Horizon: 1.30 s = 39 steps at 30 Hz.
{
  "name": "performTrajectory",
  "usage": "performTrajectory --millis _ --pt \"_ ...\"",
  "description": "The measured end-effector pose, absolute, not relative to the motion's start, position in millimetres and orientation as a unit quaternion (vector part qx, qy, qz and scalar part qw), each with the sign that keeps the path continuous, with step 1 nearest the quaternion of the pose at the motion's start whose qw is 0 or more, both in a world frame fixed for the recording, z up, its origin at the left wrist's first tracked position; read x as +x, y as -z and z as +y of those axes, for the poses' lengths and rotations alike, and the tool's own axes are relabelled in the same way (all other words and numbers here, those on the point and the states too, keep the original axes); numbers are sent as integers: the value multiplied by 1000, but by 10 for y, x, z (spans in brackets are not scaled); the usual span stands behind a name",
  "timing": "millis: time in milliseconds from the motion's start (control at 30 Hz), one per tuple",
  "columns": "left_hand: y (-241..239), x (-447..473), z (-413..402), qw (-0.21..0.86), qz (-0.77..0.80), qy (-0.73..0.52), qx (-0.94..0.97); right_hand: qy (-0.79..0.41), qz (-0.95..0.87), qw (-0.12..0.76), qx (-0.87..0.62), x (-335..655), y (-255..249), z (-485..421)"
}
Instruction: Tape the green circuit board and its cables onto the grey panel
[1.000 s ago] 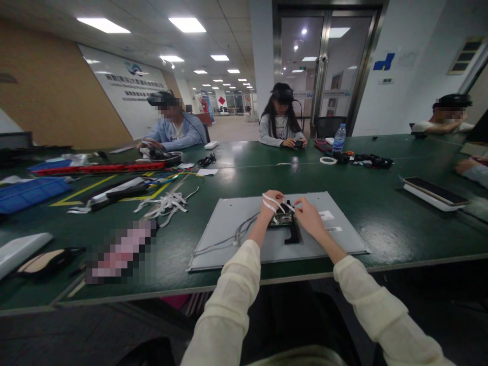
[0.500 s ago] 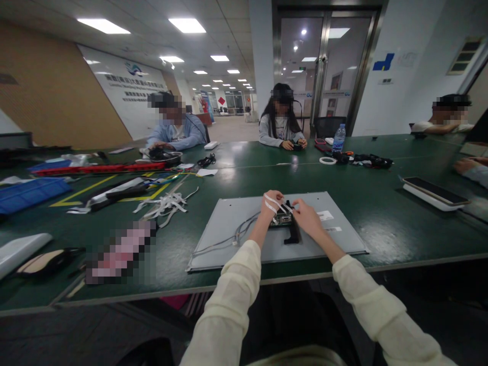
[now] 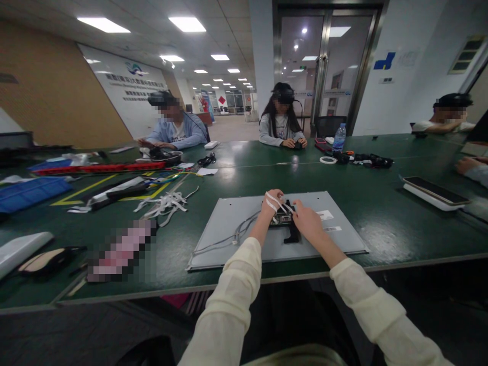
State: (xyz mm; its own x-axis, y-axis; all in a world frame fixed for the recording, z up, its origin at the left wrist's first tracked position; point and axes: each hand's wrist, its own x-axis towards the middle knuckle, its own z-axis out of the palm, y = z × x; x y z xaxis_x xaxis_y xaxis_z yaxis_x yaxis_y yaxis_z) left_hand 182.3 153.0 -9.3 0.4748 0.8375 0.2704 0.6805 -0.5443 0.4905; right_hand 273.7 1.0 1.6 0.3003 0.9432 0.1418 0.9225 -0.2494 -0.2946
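A flat grey metal panel [image 3: 224, 223] lies in front of me, with a green circuit board [image 3: 282, 219] and a black bracket [image 3: 292, 237] at its middle. My left hand [image 3: 271, 204] is bent over the board's left side, its fingers closed and partly hidden. A narrow white strip [image 3: 271, 199] loops over the back of that hand and runs toward the right. My right hand [image 3: 307, 221] is at the board's right side, thumb and fingers pinched at the strip's end. Grey cables [image 3: 238, 233] trail from the board across the panel's left part.
Loose white strips [image 3: 168, 205] lie in a heap left of the panel. Farther left are a blue bin [image 3: 34, 194] and a pinkish blurred object [image 3: 124, 251]. A black-and-white device [image 3: 434, 193] is on the right. A bottle [image 3: 339, 138] and other people are across the table.
My right hand has shifted slightly, its fingers drawn closer together near the strip. My left hand stays almost in place. Across the table, the person at left has moved a hand.
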Motion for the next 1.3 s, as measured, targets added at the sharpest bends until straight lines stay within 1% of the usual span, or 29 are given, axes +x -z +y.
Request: performTrajectory --millis 133,367,700,967,1300 --pt "99 1816 1523 151 449 -247 845 -11 -598 144 -788 2762 -20 -31" --pt "86 1848 1522 156 459 -229 844 -1 -604 142 -784 2782 -24 -93" --pt "156 1834 1514 154 493 -231 825 -12 -605 125 -787 2788 -20 -145" --pt "128 1816 1492 155 499 -232 820 -10 -625 137 -768 2818 -9 -158" --pt "-35 1763 1542 202 484 -189 830 -1 -633 151 -759 2830 -17 -168"
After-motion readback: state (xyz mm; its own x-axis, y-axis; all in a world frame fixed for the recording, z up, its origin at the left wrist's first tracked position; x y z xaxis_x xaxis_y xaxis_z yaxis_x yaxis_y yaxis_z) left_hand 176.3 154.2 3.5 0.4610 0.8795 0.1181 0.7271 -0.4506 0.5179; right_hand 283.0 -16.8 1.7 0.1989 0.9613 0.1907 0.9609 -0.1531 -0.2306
